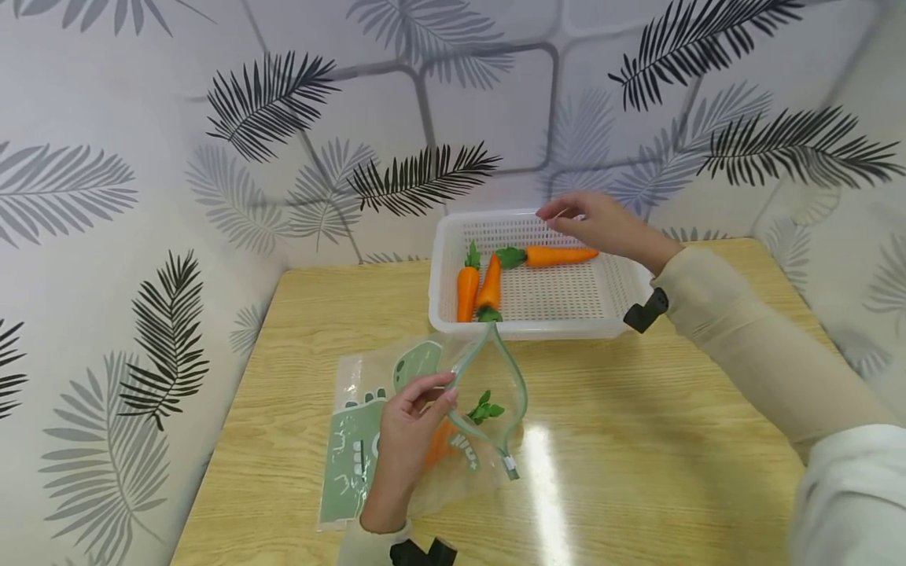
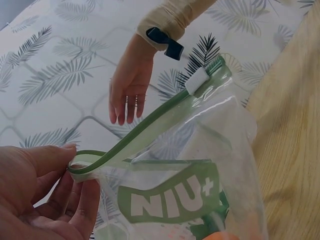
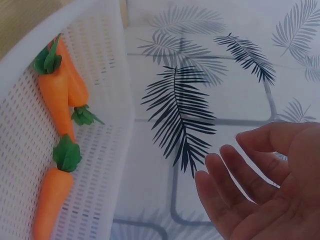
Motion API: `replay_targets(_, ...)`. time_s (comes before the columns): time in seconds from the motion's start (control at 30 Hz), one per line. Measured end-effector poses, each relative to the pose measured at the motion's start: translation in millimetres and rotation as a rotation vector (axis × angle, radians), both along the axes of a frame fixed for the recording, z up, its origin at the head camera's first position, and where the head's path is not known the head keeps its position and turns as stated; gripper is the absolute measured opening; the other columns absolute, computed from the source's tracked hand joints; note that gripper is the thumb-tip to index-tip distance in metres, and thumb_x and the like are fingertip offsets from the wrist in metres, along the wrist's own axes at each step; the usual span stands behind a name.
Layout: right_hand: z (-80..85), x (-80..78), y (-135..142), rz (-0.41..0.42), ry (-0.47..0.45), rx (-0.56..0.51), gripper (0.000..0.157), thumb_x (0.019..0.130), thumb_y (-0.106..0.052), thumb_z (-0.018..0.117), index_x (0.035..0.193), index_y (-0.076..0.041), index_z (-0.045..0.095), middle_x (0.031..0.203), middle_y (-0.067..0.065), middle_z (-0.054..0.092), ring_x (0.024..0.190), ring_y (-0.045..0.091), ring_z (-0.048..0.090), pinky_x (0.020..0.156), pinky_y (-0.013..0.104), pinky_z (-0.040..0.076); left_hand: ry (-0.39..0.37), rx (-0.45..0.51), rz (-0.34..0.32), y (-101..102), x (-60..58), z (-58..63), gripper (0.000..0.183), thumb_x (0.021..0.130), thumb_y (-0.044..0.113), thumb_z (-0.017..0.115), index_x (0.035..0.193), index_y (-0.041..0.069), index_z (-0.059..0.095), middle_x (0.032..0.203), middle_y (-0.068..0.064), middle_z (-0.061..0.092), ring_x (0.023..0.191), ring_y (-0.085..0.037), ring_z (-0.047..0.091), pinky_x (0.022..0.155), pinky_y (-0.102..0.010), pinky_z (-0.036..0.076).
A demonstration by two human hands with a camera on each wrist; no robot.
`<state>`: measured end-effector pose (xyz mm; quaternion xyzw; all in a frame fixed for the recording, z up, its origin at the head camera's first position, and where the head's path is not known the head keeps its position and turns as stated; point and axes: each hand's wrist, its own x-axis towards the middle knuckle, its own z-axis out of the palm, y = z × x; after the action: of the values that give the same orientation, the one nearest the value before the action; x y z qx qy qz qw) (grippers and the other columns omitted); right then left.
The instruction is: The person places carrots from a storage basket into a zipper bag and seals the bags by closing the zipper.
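Observation:
My left hand (image 1: 414, 428) pinches the green rim of a clear zip bag (image 2: 150, 175) between thumb and fingers, and the bag's mouth gapes. Inside the bag lies an orange carrot (image 1: 440, 444) with a green top. Above the back right part of a white mesh basket (image 1: 524, 328) hovers my right hand (image 1: 602, 224), holding nothing, its fingers loosely bent. Within the basket are three carrots: one lies sideways (image 1: 559, 256), and two lie lengthwise (image 1: 467, 292) (image 3: 75, 82) side by side at the left.
The basket stands on a wooden table (image 1: 637, 440) against a wall (image 1: 488, 102) with a leaf print. A white zip slider (image 2: 197, 80) sits on the bag's rim. The bag's green printed part (image 1: 347, 464) spreads over the table at the left.

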<state>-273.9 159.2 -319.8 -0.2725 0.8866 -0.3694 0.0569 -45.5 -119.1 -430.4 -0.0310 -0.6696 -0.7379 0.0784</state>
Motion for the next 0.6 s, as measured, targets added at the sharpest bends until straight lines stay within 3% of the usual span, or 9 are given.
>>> replay_targets(0.2, 0.2, -16.9, -6.2, -0.008, 0.042, 0.065, 0.025, 0.094, -0.017, 0.053, 0.115, -0.005, 0.061, 0.116, 0.012, 0.06, 0.104, 0.028, 0.054, 0.086, 0.045, 0.046, 0.001, -0.001, -0.001, -0.7, -0.7, -0.5, 0.025, 0.082, 0.008, 0.07, 0.105, -0.002, 0.066, 0.1, -0.017, 0.061, 0.084, -0.028, 0.062, 0.076, -0.028, 0.054)
replay_targets(0.4, -6.3, -35.8, -15.6, 0.036, 0.111, 0.174, 0.027, 0.091, -0.01, 0.054, 0.116, 0.001, 0.06, 0.114, 0.016, 0.06, 0.101, 0.029, 0.056, 0.086, 0.043, 0.046, 0.009, 0.022, -0.005, -1.8, -1.2, 2.5, 0.025, 0.083, 0.005, 0.069, 0.106, -0.005, 0.065, 0.103, -0.018, 0.06, 0.085, -0.023, 0.062, 0.077, -0.028, 0.054)
replay_targets(0.6, -14.2, -51.2, -24.0, 0.045, 0.118, 0.253, 0.027, 0.089, -0.006, 0.056, 0.113, 0.005, 0.059, 0.11, 0.021, 0.06, 0.099, 0.033, 0.056, 0.087, 0.046, 0.045, -0.001, 0.028, -0.009, -1.7, -1.6, 2.5, 0.024, 0.083, 0.005, 0.069, 0.105, -0.004, 0.065, 0.103, -0.016, 0.061, 0.085, -0.021, 0.062, 0.078, -0.03, 0.054)
